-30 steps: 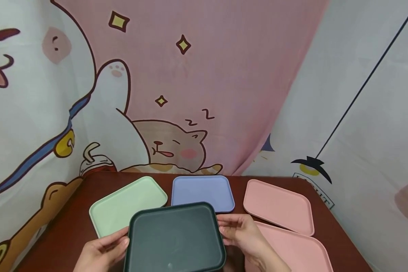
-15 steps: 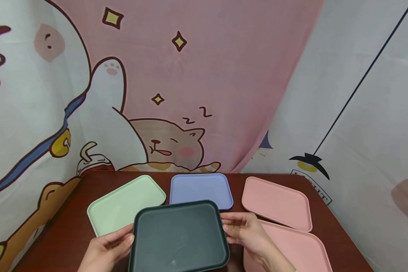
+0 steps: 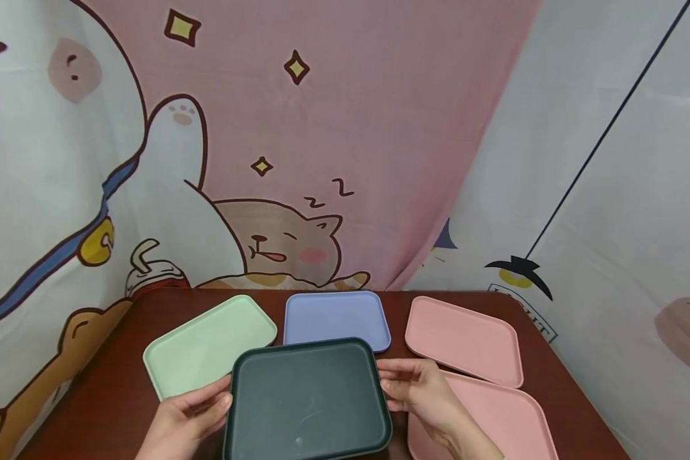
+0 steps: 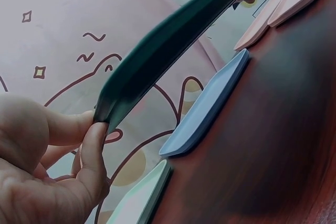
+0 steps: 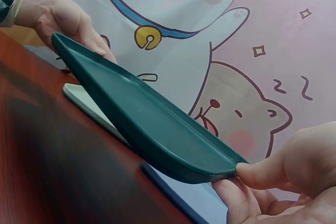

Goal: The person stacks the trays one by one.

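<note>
A dark green rectangular tray (image 3: 307,402) with a raised rim is held up at the front of the head view. My left hand (image 3: 190,418) pinches its left edge between thumb and fingers. On the opposite edge, my right hand (image 3: 428,399) grips with the thumb on top and fingers beneath, as the right wrist view shows. Both wrist views show the tray (image 4: 163,45) tilted in the picture and lifted off the table. Its lower edge is cut off in the head view. Behind it lie a light green tray (image 3: 207,348) and a blue tray (image 3: 336,316), each partly covered.
Two pink trays lie on the right: a far one (image 3: 466,338) and a near one (image 3: 494,415), touching or slightly overlapping. All rest on a dark red-brown table (image 3: 98,396). A cartoon-printed cloth (image 3: 379,128) hangs behind the table's far edge.
Both hands have carried the dark green tray slightly rightward, their grip unchanged. The background and the other trays have shifted a little left and up in the head view.
</note>
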Motion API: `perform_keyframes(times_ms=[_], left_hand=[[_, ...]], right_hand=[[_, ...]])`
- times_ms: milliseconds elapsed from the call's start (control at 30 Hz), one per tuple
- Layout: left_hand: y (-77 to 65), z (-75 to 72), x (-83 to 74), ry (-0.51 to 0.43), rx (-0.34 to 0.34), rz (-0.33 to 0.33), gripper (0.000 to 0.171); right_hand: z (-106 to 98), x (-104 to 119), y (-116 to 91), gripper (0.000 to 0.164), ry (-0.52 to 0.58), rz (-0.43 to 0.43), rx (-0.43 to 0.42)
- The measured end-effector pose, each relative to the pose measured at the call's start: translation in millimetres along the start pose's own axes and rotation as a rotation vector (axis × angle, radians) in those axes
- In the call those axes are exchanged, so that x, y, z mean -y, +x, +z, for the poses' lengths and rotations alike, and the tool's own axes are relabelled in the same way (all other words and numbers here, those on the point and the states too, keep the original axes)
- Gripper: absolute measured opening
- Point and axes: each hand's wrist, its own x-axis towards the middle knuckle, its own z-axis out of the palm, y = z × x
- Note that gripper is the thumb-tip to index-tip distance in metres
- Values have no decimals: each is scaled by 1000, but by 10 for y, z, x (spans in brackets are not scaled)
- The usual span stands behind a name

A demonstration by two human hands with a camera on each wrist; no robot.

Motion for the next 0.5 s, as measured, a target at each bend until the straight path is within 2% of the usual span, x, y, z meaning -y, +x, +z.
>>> perform_keyframes(times_ms=[167,500], left_hand=[[8,45,-9,34,5,20,41],[6,100,-4,39,24,36,41]], right_hand=[[-41,-5,-23,43,2,-12,3],[-96,-22,-73,43,-12,-13,-6]])
